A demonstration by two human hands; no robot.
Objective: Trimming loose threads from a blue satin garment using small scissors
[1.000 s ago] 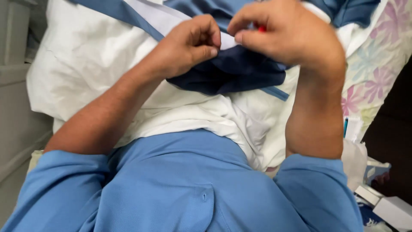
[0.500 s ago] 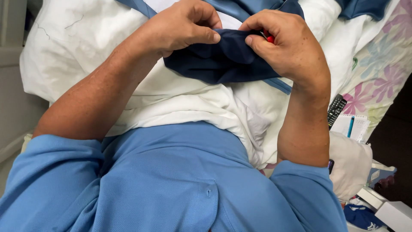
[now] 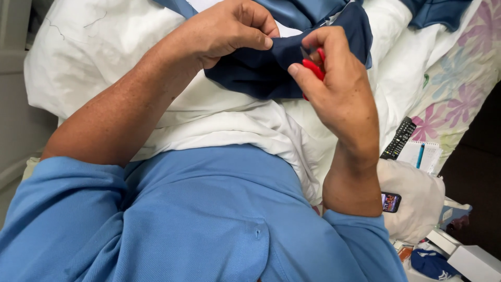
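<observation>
My left hand [image 3: 229,28] pinches a fold of dark navy fabric [image 3: 261,73] that lies on a white pillow [image 3: 94,62] on my lap. My right hand [image 3: 339,89] holds a small red-handled cutting tool [image 3: 314,68], its thin metal tip against the edge of the navy fabric, right beside my left thumb. A lighter blue part of the garment [image 3: 308,10] lies behind my hands. The tool's blades are mostly hidden by my fingers.
A black remote control [image 3: 398,138], a notepad with a blue pen [image 3: 421,155], a phone with a lit screen [image 3: 391,201] and a white cloth bundle [image 3: 417,201] lie to my right. Flowered bedding [image 3: 459,89] runs along the right. White boxes [image 3: 472,261] sit at the lower right.
My right hand has pulled back off the fabric, so the red tool now shows at the cloth's edge. My left hand keeps its pinch. The view shifted slightly.
</observation>
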